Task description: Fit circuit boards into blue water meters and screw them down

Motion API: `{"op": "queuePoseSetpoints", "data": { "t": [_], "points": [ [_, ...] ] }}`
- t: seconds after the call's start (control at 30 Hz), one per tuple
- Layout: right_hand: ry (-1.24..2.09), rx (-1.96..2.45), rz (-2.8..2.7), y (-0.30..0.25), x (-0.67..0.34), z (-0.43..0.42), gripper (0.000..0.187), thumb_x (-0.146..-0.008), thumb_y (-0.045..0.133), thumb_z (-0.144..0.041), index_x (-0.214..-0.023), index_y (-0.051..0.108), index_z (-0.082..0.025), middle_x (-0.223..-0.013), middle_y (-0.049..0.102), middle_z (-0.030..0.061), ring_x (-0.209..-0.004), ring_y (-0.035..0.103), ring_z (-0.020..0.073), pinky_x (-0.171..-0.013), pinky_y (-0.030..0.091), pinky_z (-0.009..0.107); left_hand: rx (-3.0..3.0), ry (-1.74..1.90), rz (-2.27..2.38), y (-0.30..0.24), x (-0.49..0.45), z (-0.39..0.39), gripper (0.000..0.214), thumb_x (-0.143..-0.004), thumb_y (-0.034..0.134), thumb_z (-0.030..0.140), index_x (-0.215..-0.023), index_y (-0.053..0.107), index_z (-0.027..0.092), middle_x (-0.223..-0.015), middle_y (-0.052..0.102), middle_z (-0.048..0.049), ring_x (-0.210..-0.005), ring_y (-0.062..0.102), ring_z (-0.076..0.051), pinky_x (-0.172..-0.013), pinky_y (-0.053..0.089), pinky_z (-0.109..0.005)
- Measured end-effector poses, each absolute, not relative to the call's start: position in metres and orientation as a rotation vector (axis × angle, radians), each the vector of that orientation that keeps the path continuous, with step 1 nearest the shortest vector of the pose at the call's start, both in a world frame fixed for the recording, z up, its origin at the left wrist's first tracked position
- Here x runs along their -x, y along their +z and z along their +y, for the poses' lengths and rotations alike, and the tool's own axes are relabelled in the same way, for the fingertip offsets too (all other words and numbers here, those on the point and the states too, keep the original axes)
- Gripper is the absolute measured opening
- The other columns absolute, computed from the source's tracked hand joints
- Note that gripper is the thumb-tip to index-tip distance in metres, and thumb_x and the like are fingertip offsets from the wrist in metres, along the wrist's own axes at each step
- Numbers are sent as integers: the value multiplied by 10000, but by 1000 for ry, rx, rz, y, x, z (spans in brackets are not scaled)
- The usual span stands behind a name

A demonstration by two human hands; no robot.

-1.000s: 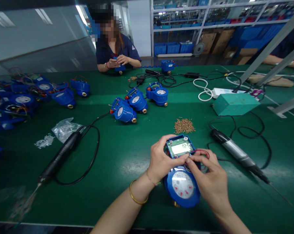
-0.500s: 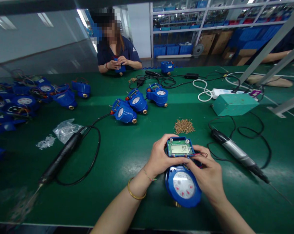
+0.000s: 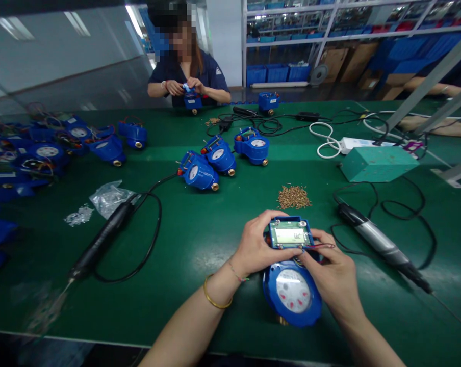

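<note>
A blue water meter [image 3: 295, 294] with a white dial lies on the green table in front of me. On its far end sits a green circuit board with an LCD display [image 3: 290, 235]. My left hand [image 3: 255, 248] grips the left side of the board, thumb along its near edge. My right hand [image 3: 332, 278] pinches the board's near right corner, where red and black wires [image 3: 322, 246] come out. A gold bangle is on my left wrist.
A pile of brass screws [image 3: 293, 197] lies just beyond the meter. Electric screwdrivers lie at right [image 3: 383, 247] and left [image 3: 100, 242]. Three more meters [image 3: 223, 158] sit mid-table, several at far left. A teal box [image 3: 376, 162] stands right. A co-worker [image 3: 188, 71] handles a meter opposite.
The display board has settled flatter onto the meter and its digits have faded. My hands keep their grip. The view has shifted slightly right.
</note>
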State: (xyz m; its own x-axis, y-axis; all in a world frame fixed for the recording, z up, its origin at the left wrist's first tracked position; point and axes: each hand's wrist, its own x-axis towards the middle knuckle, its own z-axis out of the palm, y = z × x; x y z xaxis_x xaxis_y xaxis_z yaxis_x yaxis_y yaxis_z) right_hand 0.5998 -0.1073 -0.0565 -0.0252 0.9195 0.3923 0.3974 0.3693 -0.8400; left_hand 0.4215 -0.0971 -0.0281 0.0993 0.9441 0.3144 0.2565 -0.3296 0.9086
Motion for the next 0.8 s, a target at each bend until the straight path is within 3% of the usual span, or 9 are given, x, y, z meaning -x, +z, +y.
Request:
{"op": "queuePoseSetpoints", "data": {
  "t": [0.4,0.8],
  "points": [
    [831,1131,-1586,-65,-601,-103,214,-786,762,-424,-704,781,-227,-997,710,99,-973,643,246,-837,547,381,-1650,1251,1190,-30,-421,-98,615,-650,888,417,-1150,613,189,-1096,715,-63,-997,695,-230,-910,534,-329],
    [977,1154,-1652,-58,-602,-102,275,-830,682,-453,-731,793,-222,-1032,704,96,-1038,593,268,-891,508,394,-1606,1150,1079,-27,-414,-96,588,-696,853,354,-1199,595,192,-1150,701,-84,-1046,695,-248,-911,554,-336]
  ]
}}
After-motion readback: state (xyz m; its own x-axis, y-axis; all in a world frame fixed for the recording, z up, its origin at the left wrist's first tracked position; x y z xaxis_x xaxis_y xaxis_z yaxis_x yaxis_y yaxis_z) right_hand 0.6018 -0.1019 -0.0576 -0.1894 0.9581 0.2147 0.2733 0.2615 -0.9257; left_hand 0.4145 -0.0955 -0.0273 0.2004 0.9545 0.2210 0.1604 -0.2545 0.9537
